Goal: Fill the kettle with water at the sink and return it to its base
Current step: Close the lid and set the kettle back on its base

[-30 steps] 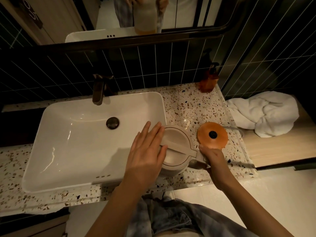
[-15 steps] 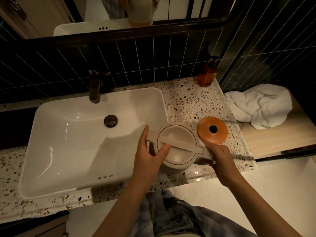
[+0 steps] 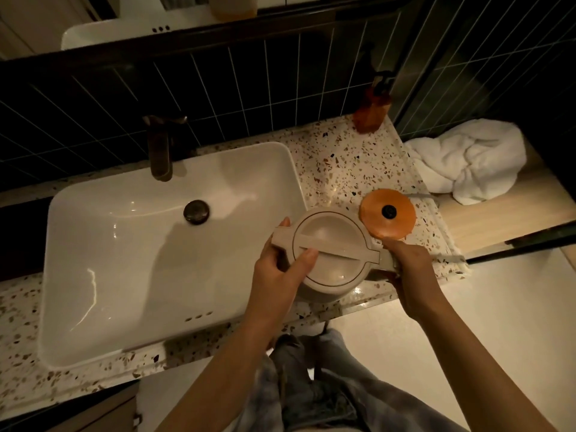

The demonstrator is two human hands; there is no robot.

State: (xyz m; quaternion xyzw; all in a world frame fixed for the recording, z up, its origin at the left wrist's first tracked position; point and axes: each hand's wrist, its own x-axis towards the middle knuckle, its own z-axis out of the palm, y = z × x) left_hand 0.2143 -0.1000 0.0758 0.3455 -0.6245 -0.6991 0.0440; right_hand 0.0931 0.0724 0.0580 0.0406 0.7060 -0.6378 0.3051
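A beige kettle [image 3: 330,235] with its lid on sits at the right rim of the white sink [image 3: 103,260], seen from above. My left hand [image 3: 277,269] grips its spout side, thumb lying on the lid's bar. My right hand [image 3: 408,269] is wrapped around the handle on the kettle's right. The round orange base [image 3: 396,226] with a black centre pin lies bare on the terrazzo counter [image 3: 330,169], just behind and right of the kettle. A dark faucet [image 3: 160,148] stands at the back of the sink; no water runs from it.
An amber soap bottle [image 3: 371,110] stands at the counter's back right corner. A crumpled white towel [image 3: 470,160] lies on a wooden shelf to the right. The base's cord runs right along the counter edge. Dark tiled wall and a mirror rise behind.
My left hand went from lying flat over the lid to gripping the kettle's spout side with the thumb on the lid. The kettle has shifted slightly left, away from the base.
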